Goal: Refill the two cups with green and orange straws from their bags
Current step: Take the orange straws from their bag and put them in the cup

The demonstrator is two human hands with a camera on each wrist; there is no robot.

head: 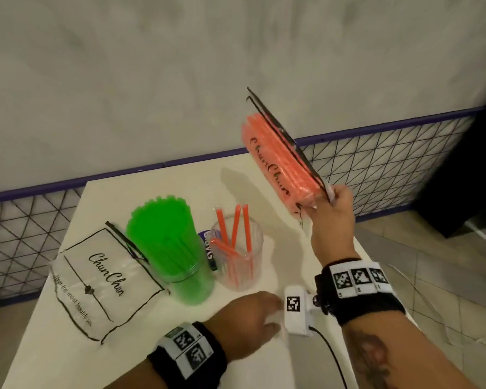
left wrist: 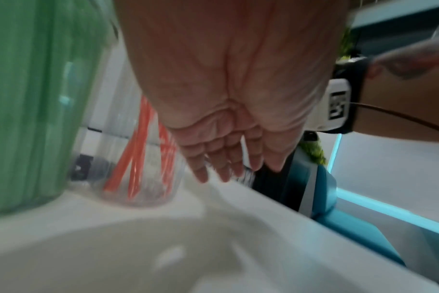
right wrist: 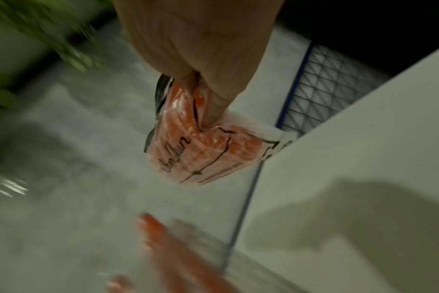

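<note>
While the green cup (head: pixel 170 248) already stands full beside its flat, empty bag (head: pixel 101 282), the orange cup (head: pixel 237 254) has few straws. The right hand (head: pixel 331 217) pinches the full orange bag (head: pixel 278 164) above the counter (head: pixel 278 262); the left hand (head: pixel 247 318) hovers with relaxed fingers, empty.

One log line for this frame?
right hand: holds orange straw bag aloft | left hand: open, over table | green cup: full | orange cup: few straws

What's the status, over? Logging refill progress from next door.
Right hand holds orange straw bag aloft. Left hand open, empty, near orange cup. Green cup full. Path clear.
</note>
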